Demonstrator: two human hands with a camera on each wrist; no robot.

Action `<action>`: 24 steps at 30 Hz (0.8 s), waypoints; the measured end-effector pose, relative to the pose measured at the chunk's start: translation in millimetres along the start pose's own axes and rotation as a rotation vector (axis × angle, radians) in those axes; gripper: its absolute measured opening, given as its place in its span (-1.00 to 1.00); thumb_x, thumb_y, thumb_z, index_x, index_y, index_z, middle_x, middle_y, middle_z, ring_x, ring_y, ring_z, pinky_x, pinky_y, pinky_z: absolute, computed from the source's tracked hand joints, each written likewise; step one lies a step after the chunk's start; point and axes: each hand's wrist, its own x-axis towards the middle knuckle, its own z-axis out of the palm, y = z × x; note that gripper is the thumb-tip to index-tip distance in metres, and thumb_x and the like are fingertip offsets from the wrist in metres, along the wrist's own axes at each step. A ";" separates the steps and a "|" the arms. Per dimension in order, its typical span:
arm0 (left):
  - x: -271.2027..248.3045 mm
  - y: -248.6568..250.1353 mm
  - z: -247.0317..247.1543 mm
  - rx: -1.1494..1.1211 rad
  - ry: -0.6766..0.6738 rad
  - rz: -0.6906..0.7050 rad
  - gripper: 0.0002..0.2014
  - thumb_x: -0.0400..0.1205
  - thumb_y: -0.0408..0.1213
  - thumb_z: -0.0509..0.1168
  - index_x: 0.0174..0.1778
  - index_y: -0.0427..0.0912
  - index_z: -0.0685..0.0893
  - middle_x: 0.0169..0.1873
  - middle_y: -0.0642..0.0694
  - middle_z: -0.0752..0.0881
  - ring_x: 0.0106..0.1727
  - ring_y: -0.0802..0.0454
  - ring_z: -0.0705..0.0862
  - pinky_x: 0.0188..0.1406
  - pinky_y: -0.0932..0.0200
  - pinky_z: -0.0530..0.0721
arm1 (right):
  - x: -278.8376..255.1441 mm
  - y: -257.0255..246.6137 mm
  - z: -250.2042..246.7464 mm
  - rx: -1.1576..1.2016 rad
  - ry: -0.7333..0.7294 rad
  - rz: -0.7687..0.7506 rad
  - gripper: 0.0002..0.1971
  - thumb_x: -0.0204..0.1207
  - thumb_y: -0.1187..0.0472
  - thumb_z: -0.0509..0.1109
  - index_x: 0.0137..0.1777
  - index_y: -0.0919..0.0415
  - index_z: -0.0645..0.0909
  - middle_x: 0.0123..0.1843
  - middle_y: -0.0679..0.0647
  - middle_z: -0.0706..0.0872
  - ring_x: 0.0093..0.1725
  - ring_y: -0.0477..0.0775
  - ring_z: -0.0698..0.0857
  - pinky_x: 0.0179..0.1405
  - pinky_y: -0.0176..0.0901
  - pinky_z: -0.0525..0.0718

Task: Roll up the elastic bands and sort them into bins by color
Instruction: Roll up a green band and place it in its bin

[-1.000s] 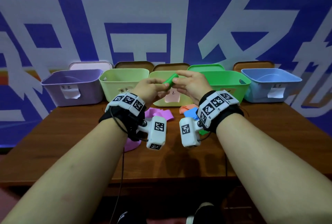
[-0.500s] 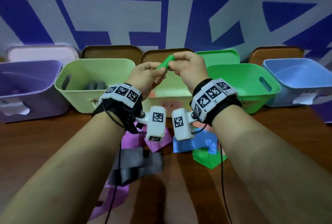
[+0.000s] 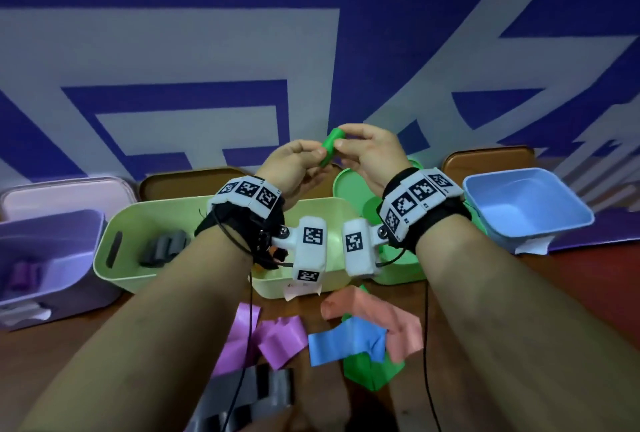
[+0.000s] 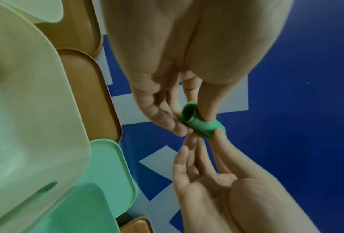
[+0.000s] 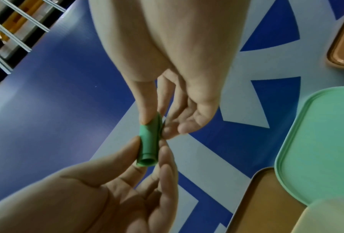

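Both hands lift a finished green roll (image 3: 330, 151) clear of the table, higher against the blue wall than a second ago, when it was held level with the bin rims. The left hand (image 3: 294, 168) pinches the lower end between thumb and fingertips; the right hand (image 3: 370, 154) pinches the upper end the same way, so the roll sits tilted between them, above and behind the row of bins. Seen from the left wrist, the band (image 4: 201, 122) is wound into a tight hollow tube with no loose tail trailing, which suggests the rolling step is done and only the drop remains. The matching green bin (image 3: 398, 258) sits just below the right wrist, largely hidden by it. Grey rolls (image 3: 162, 248) already lie in the pale green bin (image 3: 114, 251). Flat bands in pink (image 3: 381, 320), blue (image 3: 343, 341), purple (image 3: 280, 338), green (image 3: 367, 369) and grey (image 3: 252, 393) wait on the table (image 3: 588, 286).
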 end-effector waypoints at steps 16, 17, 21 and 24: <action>54.1 -35.8 67.1 0.070 0.084 -0.156 -0.94 0.61 -0.43 0.35 -0.17 -0.25 0.68 -0.38 -0.08 0.75 -0.37 0.16 0.73 -0.35 0.41 0.68 | 40.5 10.6 -77.7 -0.290 0.085 0.073 -0.88 0.50 0.35 0.45 -0.26 0.19 0.66 -0.35 0.07 0.71 -0.41 -0.08 0.67 -0.38 -0.36 0.61; 57.5 -38.9 70.0 0.051 0.087 -0.168 -0.93 0.62 -0.43 0.34 -0.17 -0.24 0.68 -0.42 -0.06 0.76 -0.38 0.17 0.73 -0.35 0.41 0.69 | 43.5 12.3 -81.9 -0.290 0.080 0.082 -0.92 0.50 0.36 0.44 -0.20 0.23 0.69 -0.33 0.07 0.71 -0.40 -0.08 0.67 -0.38 -0.37 0.61; 73.3 -51.8 78.8 0.013 0.130 -0.188 -0.95 0.62 -0.43 0.34 -0.15 -0.26 0.67 -0.32 -0.12 0.73 -0.42 0.18 0.73 -0.36 0.41 0.69 | 54.6 19.8 -94.9 -0.273 0.021 0.121 -0.82 0.53 0.40 0.41 0.11 0.34 0.71 -0.11 0.22 0.76 -0.24 0.01 0.73 -0.17 -0.30 0.70; 85.0 -62.4 81.1 0.002 0.152 -0.210 -0.96 0.60 -0.42 0.36 -0.07 -0.31 0.67 -0.25 -0.17 0.73 -0.44 0.18 0.73 -0.39 0.41 0.68 | 64.9 28.1 -102.7 -0.295 -0.040 0.128 -0.75 0.55 0.43 0.36 0.21 0.33 0.69 -0.06 0.23 0.76 -0.14 0.06 0.75 -0.03 -0.20 0.71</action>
